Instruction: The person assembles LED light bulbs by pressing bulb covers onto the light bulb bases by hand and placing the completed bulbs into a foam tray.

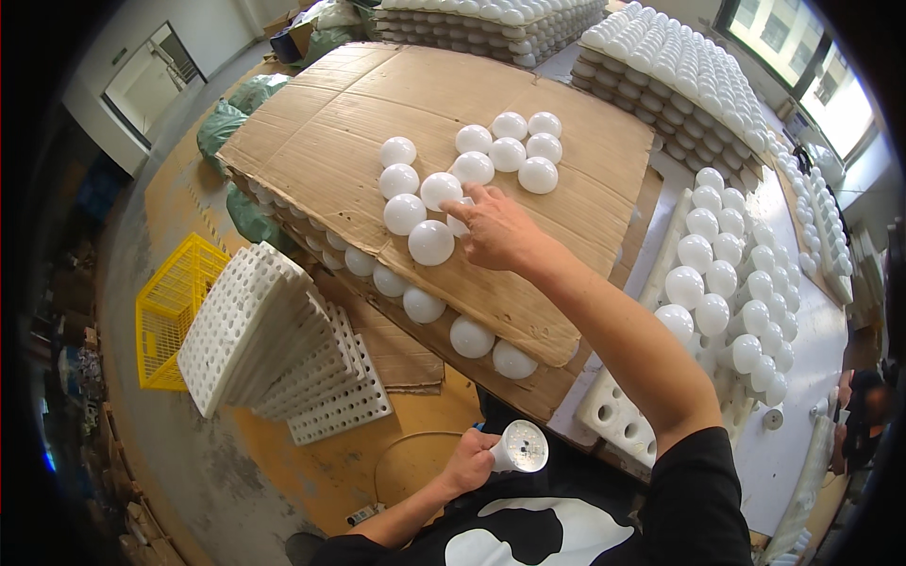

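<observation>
We are in a light-bulb factory workshop. White globe bulb covers (405,214) stand massed in layers between cardboard sheets (321,123), far more than a household would hold. Near us, a bulb base (505,459) shows its bare LED board (526,445). To our left, perforated white foam trays (241,311) lean in a pile beside a yellow plastic crate (159,330), green sacks (222,130) beyond, on a scuffed floor (179,462); a large window (781,33), upper right.

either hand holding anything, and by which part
The left hand holds a white bulb base by its narrow end. The right hand is at a half-hidden white dome; whether it grips cannot be told.
</observation>
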Motion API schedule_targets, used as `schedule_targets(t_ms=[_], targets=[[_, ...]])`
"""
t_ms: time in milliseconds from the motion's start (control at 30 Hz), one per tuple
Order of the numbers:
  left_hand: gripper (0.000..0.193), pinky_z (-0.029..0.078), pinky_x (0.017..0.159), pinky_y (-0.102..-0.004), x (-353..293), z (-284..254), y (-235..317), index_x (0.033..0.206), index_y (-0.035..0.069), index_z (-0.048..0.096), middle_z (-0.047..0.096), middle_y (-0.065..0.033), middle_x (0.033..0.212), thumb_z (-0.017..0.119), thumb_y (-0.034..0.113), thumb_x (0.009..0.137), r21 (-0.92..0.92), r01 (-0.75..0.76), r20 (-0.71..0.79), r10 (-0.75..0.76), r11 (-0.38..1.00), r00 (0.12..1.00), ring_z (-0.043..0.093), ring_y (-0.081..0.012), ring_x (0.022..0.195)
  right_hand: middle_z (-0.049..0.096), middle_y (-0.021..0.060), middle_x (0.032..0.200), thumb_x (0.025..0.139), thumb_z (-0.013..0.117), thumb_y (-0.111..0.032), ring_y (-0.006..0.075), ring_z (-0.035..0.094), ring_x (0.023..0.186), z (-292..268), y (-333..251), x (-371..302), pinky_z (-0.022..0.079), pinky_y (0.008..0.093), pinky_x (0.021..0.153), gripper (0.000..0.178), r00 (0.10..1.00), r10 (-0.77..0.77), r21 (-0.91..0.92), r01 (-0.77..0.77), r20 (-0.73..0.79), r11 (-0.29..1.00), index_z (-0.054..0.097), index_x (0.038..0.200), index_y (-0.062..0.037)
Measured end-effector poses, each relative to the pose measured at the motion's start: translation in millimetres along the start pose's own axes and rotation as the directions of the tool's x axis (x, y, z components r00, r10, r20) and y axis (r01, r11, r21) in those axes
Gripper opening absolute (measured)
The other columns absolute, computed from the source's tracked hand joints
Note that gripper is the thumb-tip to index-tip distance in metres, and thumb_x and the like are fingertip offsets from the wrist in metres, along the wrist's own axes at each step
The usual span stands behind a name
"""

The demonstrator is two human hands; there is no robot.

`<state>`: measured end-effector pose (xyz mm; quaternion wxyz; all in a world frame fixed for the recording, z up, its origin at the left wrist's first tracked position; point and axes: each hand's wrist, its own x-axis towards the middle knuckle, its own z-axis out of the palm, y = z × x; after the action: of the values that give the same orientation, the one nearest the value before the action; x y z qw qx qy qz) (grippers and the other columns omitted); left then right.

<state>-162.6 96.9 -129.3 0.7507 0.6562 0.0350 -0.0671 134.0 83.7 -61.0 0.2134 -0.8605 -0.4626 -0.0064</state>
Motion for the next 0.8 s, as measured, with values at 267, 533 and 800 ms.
schedule_targets(t_ms=[267,533,800], targets=[[0.03,0.049,0.057,-0.0278,2.4,-5.1,-11.0,0.082,-0.005,0.069,0.068,-0.009,0.069,0.041,-0.002,0.073,-0.074,0.027,0.012,-0.026,0.997,1.0,0.061,-0.0146,0.06,0.057,0.0219,0.106,0.074,0.068,-0.012,0.0385,0.056,0.101,-44.3,-9.4,-72.5,0.046,0.0425,0.087,0.053,0.929,0.201,-0.038,-0.199,0.31,0.979,0.052,0.125,-0.0104],[0.033,0.053,0.053,-0.0267,30.1,28.1,6.1,0.086,-0.01,0.069,0.068,-0.0147,0.072,0.039,-0.007,0.072,-0.048,0.151,0.12,-0.144,0.987,0.982,0.064,-0.0164,0.059,0.061,0.0126,0.105,0.09,0.058,-0.029,0.0183,0.062,0.092,-76.0,7.2,-294.0,0.055,0.0332,0.071,0.058,0.879,0.329,0.939,-0.322,0.344,-0.121,0.04,0.138,-0.0009],[0.02,0.05,0.057,-0.0247,43.4,100.0,1.5,0.088,-0.008,0.068,0.071,-0.0096,0.074,0.053,-0.011,0.075,0.067,0.017,0.299,-0.036,0.998,0.954,0.063,-0.0116,0.061,0.056,0.0193,0.114,0.081,0.068,-0.031,0.0336,0.066,0.092,-43.2,-9.4,-419.6,0.059,0.0411,0.072,0.074,0.822,0.516,0.857,0.069,0.242,-0.511,0.035,0.137,0.0046]])
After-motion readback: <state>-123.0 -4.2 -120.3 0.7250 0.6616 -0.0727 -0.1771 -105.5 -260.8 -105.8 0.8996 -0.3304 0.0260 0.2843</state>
